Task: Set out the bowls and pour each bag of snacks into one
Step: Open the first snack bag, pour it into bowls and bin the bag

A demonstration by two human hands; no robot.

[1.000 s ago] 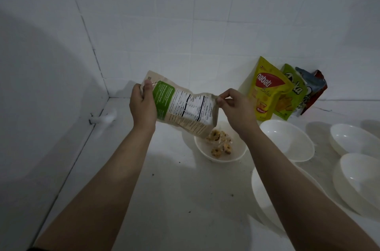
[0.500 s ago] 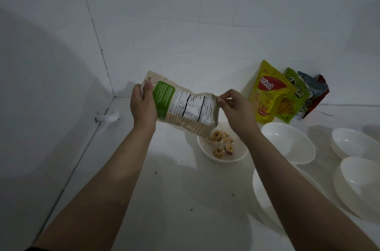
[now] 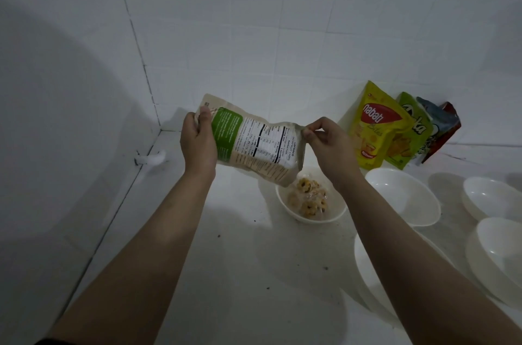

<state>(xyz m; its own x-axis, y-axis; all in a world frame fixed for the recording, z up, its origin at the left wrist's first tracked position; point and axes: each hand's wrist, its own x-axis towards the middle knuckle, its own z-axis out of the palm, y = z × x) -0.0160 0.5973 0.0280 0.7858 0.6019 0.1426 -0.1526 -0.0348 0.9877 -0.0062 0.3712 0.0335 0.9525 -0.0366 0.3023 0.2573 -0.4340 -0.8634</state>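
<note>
I hold a beige and green snack bag (image 3: 254,146) tilted, its open mouth down to the right over a small white bowl (image 3: 285,203). My left hand (image 3: 197,144) grips the bag's bottom end. My right hand (image 3: 324,144) pinches the top corner by the opening. Yellow-brown snack pieces (image 3: 309,197) lie in the bowl. Three more bags lean on the back wall: a yellow one (image 3: 372,127), a green one (image 3: 409,135) and a blue-red one (image 3: 440,127).
Four empty white bowls stand at the right: one (image 3: 404,194) behind my right forearm, one (image 3: 491,197) farther right, a large one (image 3: 500,257) at the right edge, one (image 3: 370,274) partly under my arm. Tiled walls close the corner at left and back. A white scrap (image 3: 152,159) lies by the left wall.
The bag and both hands have hardly moved over the bowl. The view has shifted slightly, so the wall bags and bowls sit a little differently in frame.
</note>
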